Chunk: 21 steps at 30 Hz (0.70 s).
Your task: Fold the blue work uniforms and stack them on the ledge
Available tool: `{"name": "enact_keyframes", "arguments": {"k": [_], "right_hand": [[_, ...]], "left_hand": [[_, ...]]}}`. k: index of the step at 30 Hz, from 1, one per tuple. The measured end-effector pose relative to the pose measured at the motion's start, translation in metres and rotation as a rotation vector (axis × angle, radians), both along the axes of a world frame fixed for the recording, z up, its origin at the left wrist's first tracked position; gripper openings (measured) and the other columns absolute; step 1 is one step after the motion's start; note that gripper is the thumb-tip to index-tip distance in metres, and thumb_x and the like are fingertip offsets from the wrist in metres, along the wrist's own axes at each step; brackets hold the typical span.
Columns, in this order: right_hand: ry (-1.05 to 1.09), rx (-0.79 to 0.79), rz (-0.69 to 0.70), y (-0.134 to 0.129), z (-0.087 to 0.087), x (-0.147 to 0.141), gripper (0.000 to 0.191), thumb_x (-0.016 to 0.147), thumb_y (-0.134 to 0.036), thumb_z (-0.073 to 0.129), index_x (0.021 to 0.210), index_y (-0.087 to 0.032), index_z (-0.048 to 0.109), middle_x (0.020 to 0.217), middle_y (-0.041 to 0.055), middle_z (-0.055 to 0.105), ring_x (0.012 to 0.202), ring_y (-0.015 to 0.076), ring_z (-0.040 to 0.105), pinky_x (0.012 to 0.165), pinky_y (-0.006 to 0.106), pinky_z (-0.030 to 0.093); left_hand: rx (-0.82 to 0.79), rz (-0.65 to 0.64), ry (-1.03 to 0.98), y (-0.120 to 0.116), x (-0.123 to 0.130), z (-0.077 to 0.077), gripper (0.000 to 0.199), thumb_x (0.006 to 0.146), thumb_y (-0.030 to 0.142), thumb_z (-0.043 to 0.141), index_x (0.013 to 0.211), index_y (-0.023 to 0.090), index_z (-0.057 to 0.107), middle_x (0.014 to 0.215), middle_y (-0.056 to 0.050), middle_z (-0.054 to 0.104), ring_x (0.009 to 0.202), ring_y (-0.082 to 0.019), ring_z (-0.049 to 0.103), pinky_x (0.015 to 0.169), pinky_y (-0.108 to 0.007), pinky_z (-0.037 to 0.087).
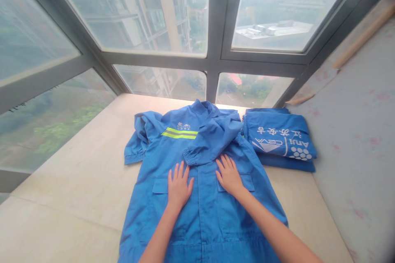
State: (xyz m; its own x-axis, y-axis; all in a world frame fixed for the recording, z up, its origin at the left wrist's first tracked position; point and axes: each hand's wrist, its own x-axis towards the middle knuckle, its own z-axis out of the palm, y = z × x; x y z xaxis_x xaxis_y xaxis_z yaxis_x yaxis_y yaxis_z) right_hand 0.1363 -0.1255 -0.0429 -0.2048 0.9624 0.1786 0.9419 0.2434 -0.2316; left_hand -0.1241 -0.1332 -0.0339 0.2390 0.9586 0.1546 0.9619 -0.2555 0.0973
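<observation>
A blue work jacket lies front side up, its collar toward the window. A yellow-green reflective stripe crosses its chest, partly covered by the sleeve folded inward over the front. The other sleeve is bent at the jacket's left side. My left hand rests flat with fingers spread near one pocket flap. On the opposite side my right hand also lies flat, just below the folded sleeve and partly over the other pocket flap. Neither hand grips the cloth.
Folded blue garments with white printing are stacked right of the jacket. All this lies on a beige ledge. Grey-framed windows bound the back and left; a flower-patterned wall stands at the right.
</observation>
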Motion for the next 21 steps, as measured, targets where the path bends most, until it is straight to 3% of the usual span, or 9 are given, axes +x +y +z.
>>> {"name": "enact_keyframes", "arguments": {"k": [4,7,11,15,18,21], "right_hand": [[0.01,0.007,0.037,-0.004,0.001,-0.005,0.048,0.096,-0.033,0.05,0.142,-0.019,0.054,0.155,0.0127,0.042,0.144,0.0284,0.033,0.117,0.046,0.026],[0.028,0.003,0.006,0.003,0.006,0.0,0.039,0.097,-0.033,0.05,0.132,-0.019,0.061,0.143,0.0124,0.054,0.133,0.0278,0.045,0.111,0.043,0.034],[-0.003,-0.079,-0.108,0.043,0.016,0.012,0.023,0.096,-0.024,0.048,0.103,-0.017,0.069,0.112,0.0115,0.066,0.106,0.0237,0.059,0.09,0.033,0.045],[-0.046,-0.17,-0.219,0.084,0.013,0.019,0.023,0.093,-0.02,0.05,0.106,-0.013,0.067,0.101,0.0128,0.067,0.093,0.0228,0.063,0.074,0.028,0.047],[-0.049,-0.182,-0.249,0.094,0.003,0.021,0.025,0.093,-0.024,0.049,0.106,-0.014,0.068,0.097,0.0128,0.069,0.09,0.0243,0.066,0.069,0.029,0.047],[-0.047,-0.148,-0.228,0.092,-0.005,0.022,0.026,0.092,-0.027,0.047,0.105,-0.024,0.07,0.098,0.0099,0.071,0.091,0.0279,0.068,0.067,0.033,0.049]], "left_hand": [[-0.009,0.012,0.0,-0.008,-0.006,0.0,0.051,0.096,0.04,0.046,0.142,0.022,0.056,0.158,-0.012,0.039,0.145,-0.036,0.033,0.116,-0.061,0.027],[-0.01,0.026,-0.044,-0.006,-0.006,0.003,0.045,0.095,0.037,0.046,0.135,0.02,0.06,0.153,-0.013,0.046,0.141,-0.036,0.039,0.115,-0.06,0.03],[0.035,0.131,-0.25,0.022,0.001,0.019,0.028,0.095,0.027,0.043,0.1,0.021,0.07,0.122,-0.012,0.067,0.117,-0.029,0.06,0.103,-0.047,0.046],[0.116,0.231,-0.496,0.095,0.02,0.047,0.02,0.09,0.02,0.044,0.092,0.021,0.064,0.104,-0.011,0.067,0.102,-0.026,0.063,0.094,-0.039,0.049],[0.06,0.345,-0.605,0.176,0.044,0.066,0.02,0.088,0.019,0.048,0.101,0.019,0.063,0.108,-0.011,0.066,0.098,-0.024,0.064,0.092,-0.037,0.049],[0.012,0.414,-0.64,0.262,0.069,0.072,0.018,0.091,0.025,0.051,0.103,0.016,0.062,0.104,-0.012,0.068,0.096,-0.023,0.066,0.089,-0.036,0.049]]}}
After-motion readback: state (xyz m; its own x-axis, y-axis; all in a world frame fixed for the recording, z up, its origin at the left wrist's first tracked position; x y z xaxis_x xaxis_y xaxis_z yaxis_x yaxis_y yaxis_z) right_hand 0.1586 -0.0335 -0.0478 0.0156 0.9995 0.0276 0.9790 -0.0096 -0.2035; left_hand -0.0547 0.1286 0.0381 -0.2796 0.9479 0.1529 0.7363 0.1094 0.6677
